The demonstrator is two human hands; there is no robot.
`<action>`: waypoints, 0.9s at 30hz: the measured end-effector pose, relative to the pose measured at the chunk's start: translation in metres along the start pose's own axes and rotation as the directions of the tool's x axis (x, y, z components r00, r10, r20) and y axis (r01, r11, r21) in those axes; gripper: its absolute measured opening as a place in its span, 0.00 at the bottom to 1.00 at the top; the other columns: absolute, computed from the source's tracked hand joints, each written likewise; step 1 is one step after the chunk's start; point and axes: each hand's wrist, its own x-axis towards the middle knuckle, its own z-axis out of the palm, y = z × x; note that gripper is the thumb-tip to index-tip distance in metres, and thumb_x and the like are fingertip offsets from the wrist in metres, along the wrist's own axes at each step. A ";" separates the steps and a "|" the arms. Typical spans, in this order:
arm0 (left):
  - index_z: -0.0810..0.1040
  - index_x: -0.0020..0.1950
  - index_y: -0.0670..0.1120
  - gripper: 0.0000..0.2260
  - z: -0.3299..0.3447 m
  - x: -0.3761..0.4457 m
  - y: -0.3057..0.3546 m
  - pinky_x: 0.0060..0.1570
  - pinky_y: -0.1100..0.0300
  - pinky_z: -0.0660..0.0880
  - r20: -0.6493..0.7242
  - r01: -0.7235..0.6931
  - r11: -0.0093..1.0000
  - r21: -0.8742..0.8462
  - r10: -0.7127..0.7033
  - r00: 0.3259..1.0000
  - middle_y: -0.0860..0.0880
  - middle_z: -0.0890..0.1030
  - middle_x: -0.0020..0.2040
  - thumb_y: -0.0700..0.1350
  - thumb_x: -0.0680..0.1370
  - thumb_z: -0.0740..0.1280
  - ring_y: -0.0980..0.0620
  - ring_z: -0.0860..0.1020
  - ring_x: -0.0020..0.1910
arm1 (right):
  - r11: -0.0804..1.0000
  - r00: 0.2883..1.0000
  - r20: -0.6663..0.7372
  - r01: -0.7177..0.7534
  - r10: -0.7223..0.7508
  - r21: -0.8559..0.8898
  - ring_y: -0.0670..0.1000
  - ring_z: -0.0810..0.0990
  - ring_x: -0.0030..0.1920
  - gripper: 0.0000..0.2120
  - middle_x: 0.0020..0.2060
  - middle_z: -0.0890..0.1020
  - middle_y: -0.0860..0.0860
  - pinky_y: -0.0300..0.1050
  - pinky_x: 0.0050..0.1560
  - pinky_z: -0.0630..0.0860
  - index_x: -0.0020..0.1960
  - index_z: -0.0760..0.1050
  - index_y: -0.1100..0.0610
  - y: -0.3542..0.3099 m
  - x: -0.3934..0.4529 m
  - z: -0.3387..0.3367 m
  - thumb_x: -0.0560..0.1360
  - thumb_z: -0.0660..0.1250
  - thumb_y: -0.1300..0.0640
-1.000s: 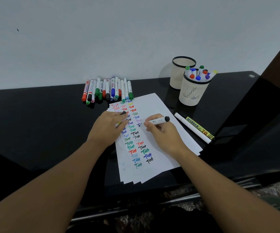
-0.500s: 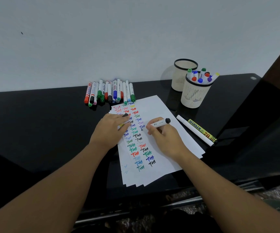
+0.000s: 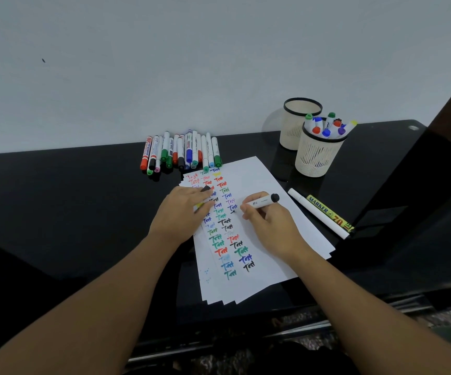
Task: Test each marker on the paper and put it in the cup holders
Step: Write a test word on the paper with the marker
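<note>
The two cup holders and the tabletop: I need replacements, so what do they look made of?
Front cup holder and rear cup holder: likely cream plastic, matte, with moulded slots and a dark rim; painted metal mesh is possible. Tabletop: glossy black, probably glass or lacquered board, since it mirrors the markers and holders.

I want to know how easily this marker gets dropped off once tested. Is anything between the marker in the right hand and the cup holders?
Nothing visible blocks it. The marker in the right hand has only paper and bare table between it and the near cup, already holding markers; the far cup looks empty.
</note>
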 end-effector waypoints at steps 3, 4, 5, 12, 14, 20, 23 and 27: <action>0.79 0.69 0.55 0.17 0.000 0.000 -0.001 0.65 0.50 0.74 0.009 -0.001 1.000 0.002 0.001 1.000 0.54 0.80 0.67 0.57 0.81 0.65 0.52 0.74 0.65 | 1.000 1.000 0.023 0.005 -0.004 -0.030 0.46 0.81 0.49 0.08 0.50 0.83 0.43 0.53 0.57 0.79 0.49 0.79 0.46 -0.002 0.000 0.000 0.84 0.64 0.47; 0.79 0.69 0.55 0.17 0.000 0.001 -0.001 0.65 0.50 0.74 0.012 -0.002 1.000 0.004 0.002 1.000 0.54 0.80 0.67 0.58 0.81 0.65 0.52 0.74 0.65 | 0.999 1.000 0.026 0.006 -0.005 -0.042 0.47 0.81 0.49 0.08 0.49 0.83 0.44 0.54 0.56 0.79 0.50 0.79 0.46 -0.002 0.000 0.000 0.84 0.64 0.47; 0.79 0.69 0.55 0.17 0.000 0.000 -0.001 0.65 0.51 0.74 0.012 -0.003 1.000 0.002 0.003 1.000 0.54 0.80 0.67 0.57 0.81 0.65 0.52 0.74 0.65 | 0.999 1.000 0.028 0.009 -0.007 -0.046 0.47 0.81 0.48 0.07 0.48 0.83 0.45 0.54 0.55 0.79 0.51 0.79 0.46 -0.003 -0.002 0.000 0.84 0.64 0.47; 0.79 0.69 0.55 0.17 -0.001 0.001 -0.001 0.65 0.51 0.74 0.015 -0.005 1.000 0.002 0.005 1.000 0.53 0.80 0.67 0.57 0.81 0.65 0.51 0.74 0.65 | 1.000 1.000 0.006 -0.009 0.009 0.019 0.46 0.81 0.47 0.08 0.45 0.83 0.46 0.43 0.48 0.76 0.51 0.78 0.50 -0.006 -0.005 -0.004 0.84 0.62 0.48; 0.79 0.69 0.55 0.17 -0.001 0.001 0.000 0.65 0.51 0.74 0.016 -0.001 1.000 -0.002 0.001 1.000 0.53 0.80 0.67 0.57 0.81 0.65 0.50 0.74 0.65 | 1.000 1.000 -0.006 -0.018 0.019 0.019 0.46 0.81 0.47 0.09 0.45 0.83 0.46 0.41 0.48 0.76 0.51 0.78 0.51 -0.006 -0.005 -0.004 0.84 0.62 0.48; 0.80 0.68 0.54 0.17 -0.002 0.000 0.001 0.64 0.49 0.75 0.010 0.001 1.000 -0.009 -0.001 1.000 0.53 0.80 0.66 0.56 0.81 0.66 0.50 0.75 0.64 | 1.000 1.000 0.002 -0.023 0.023 -0.003 0.46 0.81 0.48 0.08 0.44 0.83 0.47 0.45 0.52 0.79 0.53 0.78 0.49 -0.007 -0.005 -0.004 0.84 0.63 0.48; 0.80 0.68 0.54 0.17 -0.002 0.000 0.002 0.63 0.48 0.75 0.006 0.005 1.000 -0.012 -0.005 1.000 0.53 0.81 0.66 0.56 0.81 0.66 0.49 0.75 0.64 | 0.999 1.000 0.004 -0.016 0.016 -0.034 0.47 0.82 0.47 0.09 0.44 0.83 0.47 0.48 0.53 0.80 0.53 0.79 0.50 -0.007 -0.005 -0.003 0.84 0.63 0.48; 0.80 0.67 0.54 0.16 -0.003 -0.001 0.003 0.63 0.48 0.75 -0.001 0.011 0.999 -0.037 -0.011 1.000 0.52 0.81 0.65 0.55 0.81 0.67 0.49 0.75 0.64 | 0.999 1.000 -0.013 -0.023 0.022 -0.045 0.48 0.82 0.48 0.10 0.45 0.84 0.48 0.53 0.54 0.80 0.54 0.79 0.51 -0.007 -0.005 -0.003 0.84 0.63 0.48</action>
